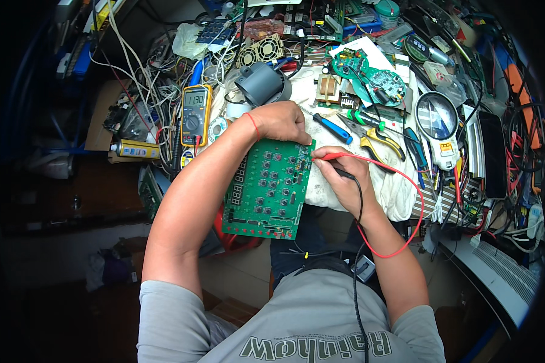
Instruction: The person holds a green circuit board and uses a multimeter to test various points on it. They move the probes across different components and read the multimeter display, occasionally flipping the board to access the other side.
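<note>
My left hand [283, 123] is closed on the far edge of a green circuit board [287, 216], holding it tilted over the near edge of the table. The board carries rows of black push buttons, a strip of digit displays on its left and small red parts along its near edge. At the board's right edge, my right hand [352, 187] pinches a red test probe [332, 156] and a black test probe [343, 173] together. Their tips are at the board's upper right; whether they touch it I cannot tell. A yellow multimeter [197, 112], its display lit, lies left of my left forearm.
A grey cylindrical motor-like part [260, 83] sits beyond my left hand. Right of it lie a blue screwdriver [333, 129], yellow-handled pliers [384, 145] and a magnifier [436, 118]. Round green boards [386, 86], cables and electronic parts crowd the back. A spray can [136, 149] lies far left.
</note>
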Action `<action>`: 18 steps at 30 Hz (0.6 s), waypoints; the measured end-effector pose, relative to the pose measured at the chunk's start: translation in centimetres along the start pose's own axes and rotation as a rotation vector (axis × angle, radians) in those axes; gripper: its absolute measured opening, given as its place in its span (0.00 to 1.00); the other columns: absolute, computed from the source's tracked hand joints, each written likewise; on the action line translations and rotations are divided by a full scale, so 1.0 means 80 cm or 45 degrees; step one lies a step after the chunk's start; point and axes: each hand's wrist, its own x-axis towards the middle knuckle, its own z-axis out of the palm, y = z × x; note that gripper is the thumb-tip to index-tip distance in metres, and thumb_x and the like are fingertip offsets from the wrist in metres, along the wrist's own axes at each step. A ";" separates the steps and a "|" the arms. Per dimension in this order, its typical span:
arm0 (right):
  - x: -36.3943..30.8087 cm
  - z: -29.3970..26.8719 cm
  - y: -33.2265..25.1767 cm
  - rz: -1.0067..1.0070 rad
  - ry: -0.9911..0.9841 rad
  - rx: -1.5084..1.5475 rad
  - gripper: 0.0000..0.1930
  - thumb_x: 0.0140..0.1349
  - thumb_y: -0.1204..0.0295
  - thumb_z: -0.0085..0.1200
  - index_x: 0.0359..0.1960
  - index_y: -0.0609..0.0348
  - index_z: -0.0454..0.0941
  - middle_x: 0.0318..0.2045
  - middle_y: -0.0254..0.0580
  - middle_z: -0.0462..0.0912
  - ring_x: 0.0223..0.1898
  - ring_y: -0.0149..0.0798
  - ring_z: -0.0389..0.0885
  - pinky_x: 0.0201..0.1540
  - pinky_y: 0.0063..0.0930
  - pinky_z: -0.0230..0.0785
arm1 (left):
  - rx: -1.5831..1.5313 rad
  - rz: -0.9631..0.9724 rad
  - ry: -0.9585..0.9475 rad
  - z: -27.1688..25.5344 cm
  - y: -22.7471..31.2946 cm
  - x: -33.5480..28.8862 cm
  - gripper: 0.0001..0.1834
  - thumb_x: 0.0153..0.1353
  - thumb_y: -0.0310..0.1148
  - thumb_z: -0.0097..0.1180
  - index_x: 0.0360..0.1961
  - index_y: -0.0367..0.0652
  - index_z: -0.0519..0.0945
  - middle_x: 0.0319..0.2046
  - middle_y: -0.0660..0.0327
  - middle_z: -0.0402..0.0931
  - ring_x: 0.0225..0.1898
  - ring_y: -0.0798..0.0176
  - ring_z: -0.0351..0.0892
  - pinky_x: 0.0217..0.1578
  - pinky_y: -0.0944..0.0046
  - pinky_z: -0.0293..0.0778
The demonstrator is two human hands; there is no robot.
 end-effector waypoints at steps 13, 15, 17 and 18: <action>0.003 -0.001 0.002 -0.138 -0.007 -0.082 0.08 0.69 0.81 0.62 0.48 0.65 0.86 0.45 0.41 0.90 0.43 0.30 0.87 0.49 0.24 0.79 | 0.004 0.017 0.021 0.001 0.000 -0.001 0.20 0.56 0.48 0.74 0.27 0.39 0.88 0.22 0.60 0.83 0.26 0.64 0.80 0.31 0.59 0.75; 0.001 -0.002 0.000 -0.106 -0.013 -0.069 0.08 0.69 0.82 0.61 0.48 0.65 0.86 0.45 0.41 0.90 0.44 0.30 0.87 0.50 0.24 0.79 | 0.034 0.020 0.025 0.002 0.000 -0.001 0.20 0.58 0.47 0.74 0.26 0.39 0.87 0.21 0.61 0.82 0.25 0.65 0.79 0.30 0.59 0.74; 0.001 -0.001 0.000 -0.083 -0.011 -0.063 0.08 0.69 0.82 0.61 0.48 0.65 0.86 0.45 0.41 0.90 0.44 0.31 0.87 0.50 0.24 0.79 | 0.036 0.047 0.021 0.002 -0.002 -0.001 0.20 0.58 0.47 0.74 0.26 0.39 0.87 0.22 0.60 0.83 0.25 0.65 0.79 0.30 0.59 0.74; 0.001 -0.001 0.000 -0.076 -0.010 -0.059 0.08 0.69 0.82 0.61 0.48 0.65 0.86 0.45 0.41 0.90 0.44 0.31 0.87 0.50 0.24 0.79 | 0.034 0.064 0.019 0.002 -0.003 0.000 0.20 0.58 0.47 0.74 0.27 0.39 0.87 0.22 0.60 0.83 0.25 0.65 0.79 0.30 0.59 0.74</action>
